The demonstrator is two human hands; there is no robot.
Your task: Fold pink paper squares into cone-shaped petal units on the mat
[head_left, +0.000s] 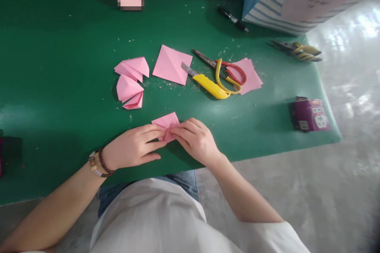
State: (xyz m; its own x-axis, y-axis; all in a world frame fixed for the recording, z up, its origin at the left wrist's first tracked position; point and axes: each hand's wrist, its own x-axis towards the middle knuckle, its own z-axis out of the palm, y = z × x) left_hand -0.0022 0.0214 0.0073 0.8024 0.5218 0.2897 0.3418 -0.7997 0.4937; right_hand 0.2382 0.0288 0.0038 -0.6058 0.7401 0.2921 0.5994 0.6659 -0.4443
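A small folded piece of pink paper (166, 120) lies near the table's front edge, under both my hands. My left hand (132, 147) holds it from the left, fingertips on the paper and thumb stretched out apart from it. From the right, the bunched fingers of my right hand (196, 138) grip the same paper near its middle; the fingertips partly hide the folds. Farther back lie several folded pink paper pieces (130, 86) and a creased pink paper square (170, 63). The blade of a yellow utility knife (210, 86) rests over that square's right side.
Scissors with red and yellow handles (208, 58) lie partly on stacked pink paper (250, 75). A black pen (232, 19), pliers (299, 50), a purple box (311, 114) and a striped box (276, 4) stand or lie on the green table (65, 87). Small scraps are scattered about.
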